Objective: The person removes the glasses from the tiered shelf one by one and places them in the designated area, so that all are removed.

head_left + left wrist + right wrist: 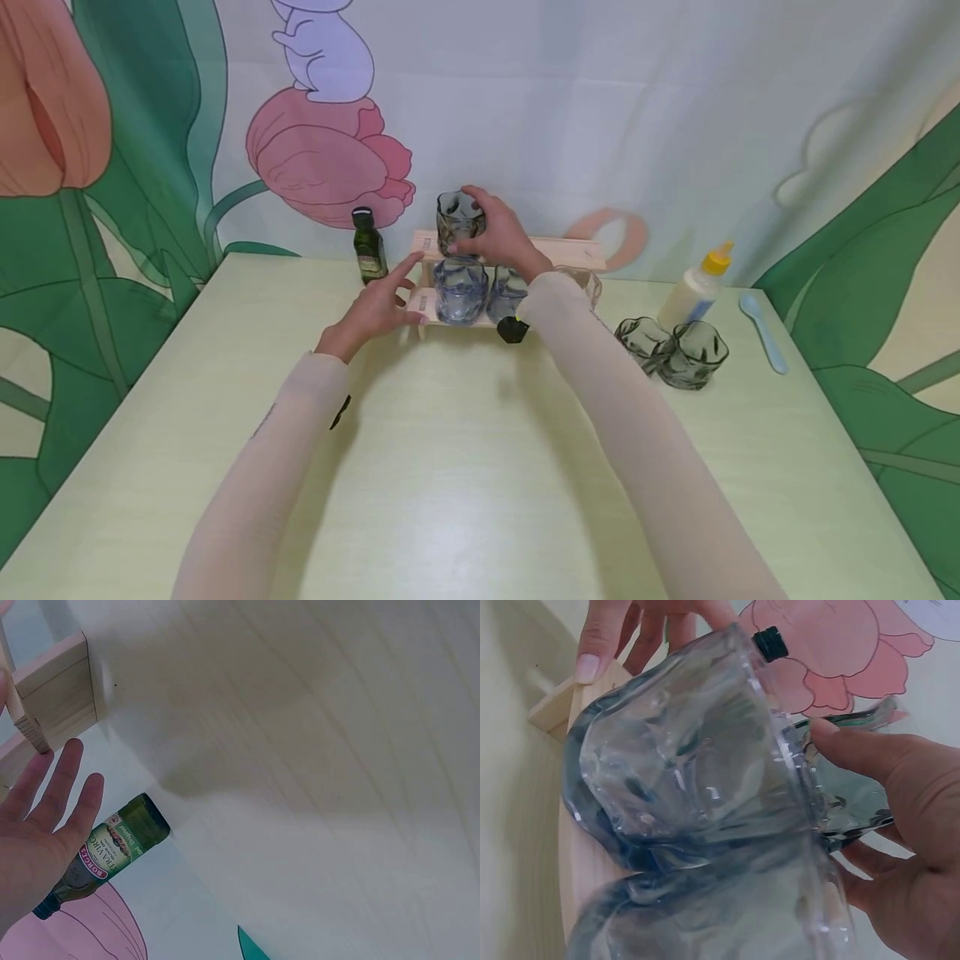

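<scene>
My right hand (504, 240) grips a smoky grey glass (453, 215) with a wavy surface, upright at the left part of a two-tier wooden rack's upper shelf (558, 248). Whether the glass's base bears on the shelf is hard to tell. Spread, fairly straight fingers of my left hand (373, 310) touch the rack's left end, the thumb on the lower shelf's front edge (592, 855). On that lower shelf stand two bluish glasses, one at left (461, 292) and one beside it (507, 290). An amber-tinted glass (588, 283) is partly hidden behind my right wrist.
A small green oil bottle (369, 248) stands left of the rack, close to my left hand. At right on the table are two more grey glasses (693, 357), a yellow-capped squeeze bottle (690, 292) and a light blue spoon (763, 333). A printed curtain (600, 125) hangs behind.
</scene>
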`<action>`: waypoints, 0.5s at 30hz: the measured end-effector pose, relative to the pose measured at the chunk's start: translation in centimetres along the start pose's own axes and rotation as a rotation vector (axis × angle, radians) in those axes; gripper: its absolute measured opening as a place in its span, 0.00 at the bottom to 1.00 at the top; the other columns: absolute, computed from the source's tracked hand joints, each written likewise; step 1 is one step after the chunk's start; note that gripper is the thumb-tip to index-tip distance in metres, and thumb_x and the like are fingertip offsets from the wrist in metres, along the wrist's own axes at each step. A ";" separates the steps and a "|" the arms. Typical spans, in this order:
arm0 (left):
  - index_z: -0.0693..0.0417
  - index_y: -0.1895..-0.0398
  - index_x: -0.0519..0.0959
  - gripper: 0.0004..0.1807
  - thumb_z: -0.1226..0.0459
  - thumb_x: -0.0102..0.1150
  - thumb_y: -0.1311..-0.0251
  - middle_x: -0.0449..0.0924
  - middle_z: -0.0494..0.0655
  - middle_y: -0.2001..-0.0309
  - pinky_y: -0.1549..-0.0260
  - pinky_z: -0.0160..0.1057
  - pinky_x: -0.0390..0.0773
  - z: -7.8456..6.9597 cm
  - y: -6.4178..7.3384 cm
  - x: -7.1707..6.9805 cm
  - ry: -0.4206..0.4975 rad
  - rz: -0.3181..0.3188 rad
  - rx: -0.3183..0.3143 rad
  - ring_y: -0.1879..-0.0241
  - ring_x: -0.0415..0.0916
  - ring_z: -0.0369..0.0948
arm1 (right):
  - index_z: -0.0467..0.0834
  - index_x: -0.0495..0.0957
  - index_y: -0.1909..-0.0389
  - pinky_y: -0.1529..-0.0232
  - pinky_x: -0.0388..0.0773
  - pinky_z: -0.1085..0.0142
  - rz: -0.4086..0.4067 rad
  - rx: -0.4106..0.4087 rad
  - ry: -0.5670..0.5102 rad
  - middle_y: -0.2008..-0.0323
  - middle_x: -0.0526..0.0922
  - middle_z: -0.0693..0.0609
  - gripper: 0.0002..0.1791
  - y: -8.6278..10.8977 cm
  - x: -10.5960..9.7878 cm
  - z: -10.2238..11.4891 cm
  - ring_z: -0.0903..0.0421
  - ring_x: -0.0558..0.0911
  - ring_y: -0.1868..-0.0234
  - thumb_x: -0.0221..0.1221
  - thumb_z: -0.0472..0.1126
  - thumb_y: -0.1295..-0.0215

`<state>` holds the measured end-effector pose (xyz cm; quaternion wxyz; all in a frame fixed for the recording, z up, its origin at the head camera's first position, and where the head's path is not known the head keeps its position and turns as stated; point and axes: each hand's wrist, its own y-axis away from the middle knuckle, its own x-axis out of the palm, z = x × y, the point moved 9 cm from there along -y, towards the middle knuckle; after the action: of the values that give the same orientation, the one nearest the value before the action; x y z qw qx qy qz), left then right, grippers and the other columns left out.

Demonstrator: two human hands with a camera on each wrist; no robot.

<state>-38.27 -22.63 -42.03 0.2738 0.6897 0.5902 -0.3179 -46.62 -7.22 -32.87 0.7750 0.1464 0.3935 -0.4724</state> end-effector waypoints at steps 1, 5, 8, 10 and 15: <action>0.28 0.20 0.43 0.58 0.64 0.73 0.44 0.74 0.61 0.36 0.44 0.57 0.77 0.0 0.0 0.0 -0.001 0.000 -0.001 0.45 0.79 0.59 | 0.50 0.52 0.22 0.29 0.65 0.50 -0.006 0.001 -0.001 0.26 0.64 0.43 0.52 -0.1 0.0 0.0 0.44 0.65 0.27 0.72 0.45 0.42; 0.27 0.20 0.43 0.58 0.63 0.73 0.44 0.73 0.60 0.35 0.44 0.57 0.77 0.0 0.0 -0.1 0.001 0.003 -0.013 0.45 0.79 0.59 | 0.51 0.53 0.22 0.31 0.67 0.49 -0.022 0.004 -0.003 0.28 0.66 0.42 0.51 -0.3 0.1 0.1 0.44 0.67 0.29 0.72 0.44 0.42; 0.27 0.20 0.42 0.59 0.63 0.73 0.44 0.73 0.60 0.35 0.44 0.57 0.77 0.0 -0.1 -0.1 0.001 0.005 -0.016 0.44 0.79 0.59 | 0.51 0.52 0.22 0.32 0.69 0.49 -0.020 0.000 0.000 0.30 0.66 0.41 0.52 -0.4 0.1 0.2 0.44 0.67 0.30 0.72 0.44 0.42; 0.27 0.20 0.42 0.58 0.64 0.73 0.44 0.73 0.61 0.35 0.44 0.57 0.77 0.0 -0.1 0.0 -0.001 0.002 -0.012 0.45 0.79 0.59 | 0.51 0.52 0.22 0.34 0.70 0.49 -0.018 -0.002 0.002 0.31 0.67 0.41 0.52 -0.4 0.1 0.2 0.43 0.68 0.31 0.72 0.44 0.43; 0.29 0.20 0.43 0.58 0.64 0.73 0.44 0.74 0.61 0.35 0.44 0.57 0.77 0.0 0.0 0.0 -0.009 -0.002 -0.009 0.45 0.79 0.59 | 0.51 0.53 0.22 0.36 0.71 0.49 -0.017 0.006 0.011 0.33 0.68 0.40 0.52 -0.5 0.2 0.2 0.44 0.70 0.34 0.73 0.42 0.43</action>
<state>-38.24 -22.58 -42.02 0.2793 0.6865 0.5911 -0.3184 -46.87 -7.72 -32.86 0.7685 0.1479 0.3974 -0.4792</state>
